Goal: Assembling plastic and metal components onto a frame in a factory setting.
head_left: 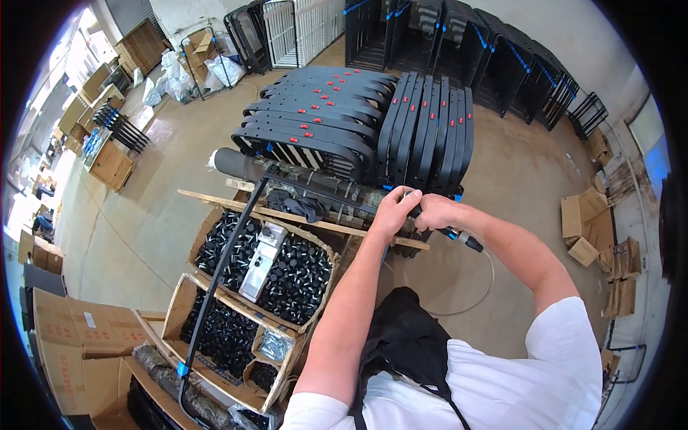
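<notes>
A dark, straight-bodied air screwdriver is gripped in my right hand, and its thin hose loops down toward the floor. My left hand meets the right one at the tool's front end, fingers closed around that end; the small part between the fingertips is too hidden to name. Under my left wrist passes a bent black tube frame, whose long leg slants down to the lower left across the part boxes. A blue clip sits on that leg.
Open cartons of black-headed bolts stand left of my arm, with a clear plastic box on top. A wooden strip and a wrapped roll lie beyond. Stacked black frames fill the far side. Cardboard boxes stand right.
</notes>
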Demonstrator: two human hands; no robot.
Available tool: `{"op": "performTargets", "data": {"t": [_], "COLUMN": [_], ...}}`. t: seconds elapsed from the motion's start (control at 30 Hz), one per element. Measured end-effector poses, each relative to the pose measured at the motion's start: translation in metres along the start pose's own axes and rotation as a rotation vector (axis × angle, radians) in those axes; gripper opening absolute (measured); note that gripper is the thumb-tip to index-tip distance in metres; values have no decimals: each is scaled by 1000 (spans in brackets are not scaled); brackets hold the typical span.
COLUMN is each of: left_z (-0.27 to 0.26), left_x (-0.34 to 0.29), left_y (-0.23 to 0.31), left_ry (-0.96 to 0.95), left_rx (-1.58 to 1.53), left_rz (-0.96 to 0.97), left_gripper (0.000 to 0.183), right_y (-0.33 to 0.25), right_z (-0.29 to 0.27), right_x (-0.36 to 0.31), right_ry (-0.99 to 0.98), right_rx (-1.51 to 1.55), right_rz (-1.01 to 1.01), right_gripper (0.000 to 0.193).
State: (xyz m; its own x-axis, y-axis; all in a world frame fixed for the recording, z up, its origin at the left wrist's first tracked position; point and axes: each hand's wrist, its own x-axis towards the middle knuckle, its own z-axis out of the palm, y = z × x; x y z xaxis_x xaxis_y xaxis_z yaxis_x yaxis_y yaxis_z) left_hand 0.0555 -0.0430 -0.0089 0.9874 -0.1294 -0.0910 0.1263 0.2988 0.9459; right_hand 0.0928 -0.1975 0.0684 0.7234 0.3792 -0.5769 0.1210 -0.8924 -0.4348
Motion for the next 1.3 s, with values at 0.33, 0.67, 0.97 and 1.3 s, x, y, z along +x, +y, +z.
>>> {"op": "performTargets", "data": {"t": [0.33,0.67,0.97,1.3], "left_z": [-1,-150,-315,-362], "left_x": [7,4,38,61], "left_y": [15,111,171,148], "left_ry": [31,375,655,725], "left_rx": [-111,-119,-206,-215], "left_rz": [92,229,314,274], "left_gripper": [23,21,19,21], "right_y": [-38,-199,-353,-374], "right_z": [-6,-34,-43,-32], "right_x": [-10,74,195,261], "right_ry": [131,11,-7,-97], "right_rx": [-73,-154,-238,-337], "right_rz": [2,-295,-482,-499], "right_gripper": [25,37,28,24]}}
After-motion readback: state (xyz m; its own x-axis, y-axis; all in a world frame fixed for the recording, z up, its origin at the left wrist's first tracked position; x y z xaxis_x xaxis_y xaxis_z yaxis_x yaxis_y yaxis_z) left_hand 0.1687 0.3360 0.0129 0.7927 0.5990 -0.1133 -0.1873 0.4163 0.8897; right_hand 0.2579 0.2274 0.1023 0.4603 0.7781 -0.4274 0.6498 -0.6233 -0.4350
